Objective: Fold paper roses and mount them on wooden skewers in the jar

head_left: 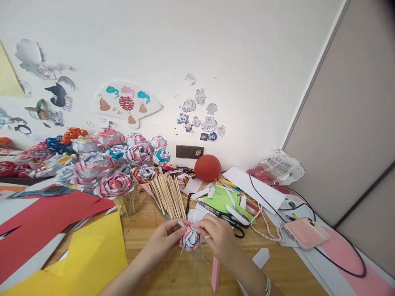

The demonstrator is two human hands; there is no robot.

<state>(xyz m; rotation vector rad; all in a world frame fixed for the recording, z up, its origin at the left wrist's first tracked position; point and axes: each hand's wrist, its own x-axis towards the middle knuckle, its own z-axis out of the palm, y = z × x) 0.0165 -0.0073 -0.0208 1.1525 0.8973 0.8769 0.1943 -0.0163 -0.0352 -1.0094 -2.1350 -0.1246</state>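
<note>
Between my two hands is a small paper flower (190, 238) with layered pale grey-white and pink petals, held just above the wooden table. My left hand (169, 235) pinches its left edge between thumb and fingers. On the other side, the fingers of my right hand (217, 236) close on its right edge. A folded pink paper strip (215, 273) shows below my right hand. Close behind the flower lies a bundle of thin wooden sticks (168, 195). Black-handled scissors (226, 216) rest just beyond my right hand.
Finished paper flowers (115, 184) crowd the back left. Yellow paper (89, 250) and red paper (52, 209) cover the left side. Green paper (220, 198), a red balloon (207, 167), a pearl string (268, 236), a pink phone (306, 233) and a black cable (339, 271) lie rightward.
</note>
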